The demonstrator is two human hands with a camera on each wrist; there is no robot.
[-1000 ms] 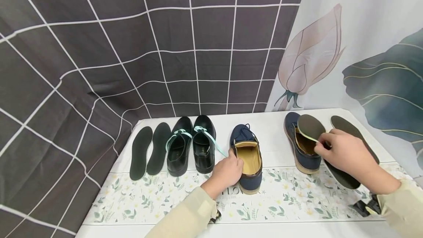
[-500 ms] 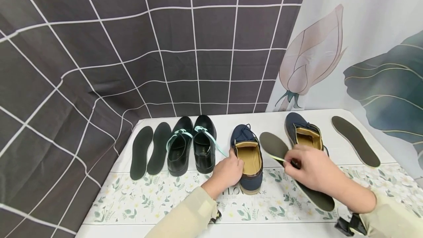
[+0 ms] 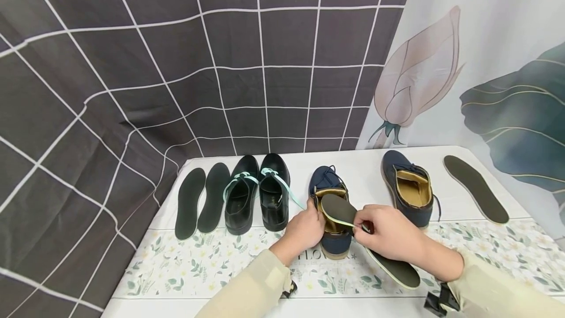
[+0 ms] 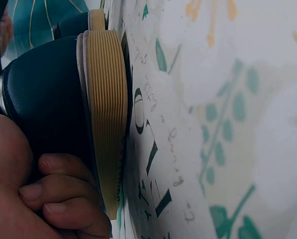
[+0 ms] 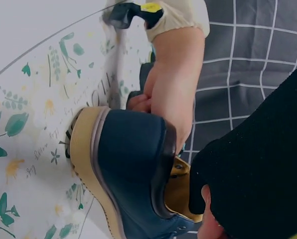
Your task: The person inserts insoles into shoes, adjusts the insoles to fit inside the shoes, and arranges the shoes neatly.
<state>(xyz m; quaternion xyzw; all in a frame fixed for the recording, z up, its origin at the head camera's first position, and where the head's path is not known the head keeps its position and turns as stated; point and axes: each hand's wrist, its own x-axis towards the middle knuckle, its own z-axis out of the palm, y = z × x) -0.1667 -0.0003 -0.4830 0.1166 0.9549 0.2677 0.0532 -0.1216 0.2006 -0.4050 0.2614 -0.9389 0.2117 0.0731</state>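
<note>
My left hand (image 3: pixel 304 232) grips the left side of a navy lace-up shoe (image 3: pixel 336 244) with a tan lining, standing toe-away on the table. In the left wrist view the fingers (image 4: pixel 71 184) lie curled against its side, above the ribbed tan sole (image 4: pixel 107 94). My right hand (image 3: pixel 393 237) pinches a dark insole (image 3: pixel 397 273) with a yellow-green edge around its middle. The insole is tilted, its front end over the shoe's opening and its other end toward the lower right. In the right wrist view the insole (image 5: pixel 258 159) overlaps the opening of the shoe (image 5: pixel 131 159).
A second navy shoe (image 3: pixel 418 216) stands to the right, with another dark insole (image 3: pixel 475 188) lying beyond it. On the left are two black shoes (image 3: pixel 238 222) with mint laces and two dark insoles (image 3: pixel 190 205). A dark grid curtain (image 3: pixel 229 87) hangs behind the table.
My right hand has carried the insole leftward, from over the right navy shoe to over the opening of the left one. My left hand has stayed on its shoe.
</note>
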